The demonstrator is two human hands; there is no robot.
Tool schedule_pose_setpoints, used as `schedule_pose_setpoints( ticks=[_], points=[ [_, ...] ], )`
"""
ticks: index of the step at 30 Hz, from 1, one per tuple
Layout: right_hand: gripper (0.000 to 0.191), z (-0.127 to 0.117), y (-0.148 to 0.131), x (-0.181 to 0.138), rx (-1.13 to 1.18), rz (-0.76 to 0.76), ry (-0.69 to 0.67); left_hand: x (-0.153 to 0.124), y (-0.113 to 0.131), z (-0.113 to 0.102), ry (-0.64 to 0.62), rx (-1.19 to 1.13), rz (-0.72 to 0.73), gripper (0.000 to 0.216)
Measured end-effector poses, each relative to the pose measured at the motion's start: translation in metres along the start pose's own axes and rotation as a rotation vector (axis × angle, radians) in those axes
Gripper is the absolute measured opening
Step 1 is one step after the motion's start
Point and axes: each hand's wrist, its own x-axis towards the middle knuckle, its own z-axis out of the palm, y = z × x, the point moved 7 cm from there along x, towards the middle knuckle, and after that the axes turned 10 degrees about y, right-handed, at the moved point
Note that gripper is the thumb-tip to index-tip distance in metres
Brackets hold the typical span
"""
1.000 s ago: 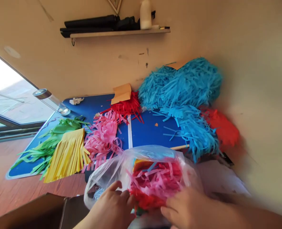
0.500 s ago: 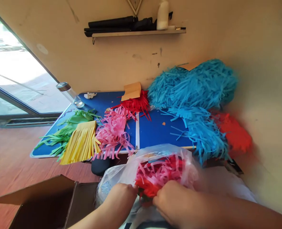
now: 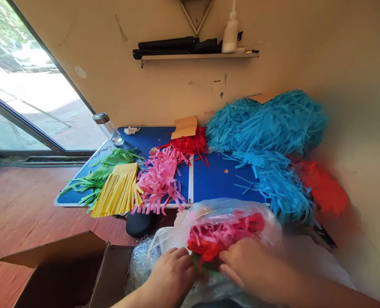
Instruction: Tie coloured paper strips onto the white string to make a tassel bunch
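A clear plastic bag (image 3: 275, 229) lies in front of me, its mouth towards me. Inside are pink paper fringe (image 3: 214, 234) and red paper fringe (image 3: 206, 250), with some green below them. My left hand (image 3: 175, 271) is closed on the bag at the left of its mouth. On the right, my right hand (image 3: 250, 262) has its fingers curled in at the bag's mouth, against the red and pink strips; its fingertips are partly hidden. The bag's lower edge between my hands is blurred.
On the blue table (image 3: 222, 184) lie green fringe (image 3: 103, 171), yellow fringe (image 3: 117, 192), pink fringe (image 3: 161, 175) and a large blue fringe pile (image 3: 270, 124). A glass bottle (image 3: 109, 130) stands at the left. An open cardboard box (image 3: 64, 252) sits lower left.
The view has shifted, so the table and wall sit slightly lower and further right. Both hands remain at the bag's mouth. More of the silvery shredded bundle beside the bag shows now.
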Motion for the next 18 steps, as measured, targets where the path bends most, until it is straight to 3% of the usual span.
schedule_pose_setpoints(
  ticks=[3, 5, 8, 10, 13, 15, 18],
  points=[
    [0.020, -0.007, 0.013, -0.006, 0.116, 0.040, 0.112, 0.016, 0.008, -0.025, 0.113, -0.242, 0.024, 0.006],
    [0.025, -0.024, 0.016, -0.010, 0.256, 0.025, 0.301, 0.031, 0.012, -0.044, 0.189, -0.352, 0.016, 0.005],
    [0.043, -0.061, 0.006, -0.019, 0.515, -0.129, 0.607, 0.056, 0.020, -0.073, 0.266, -0.347, -0.019, 0.008],
    [0.049, -0.077, -0.001, -0.020, 0.644, -0.168, 0.664, 0.073, 0.027, -0.094, 0.319, -0.315, -0.013, 0.010],
    [0.043, -0.089, -0.005, -0.018, 0.703, -0.183, 0.621, 0.089, 0.027, -0.124, 0.401, -0.356, -0.035, 0.013],
    [0.045, -0.098, 0.002, -0.022, 0.719, -0.192, 0.640, 0.093, 0.013, -0.131, 0.374, -0.531, -0.133, 0.035],
    [0.040, -0.116, 0.034, -0.030, 0.822, 0.001, 0.807, 0.092, -0.013, -0.119, 0.265, -1.080, -0.328, 0.083]
  ],
)
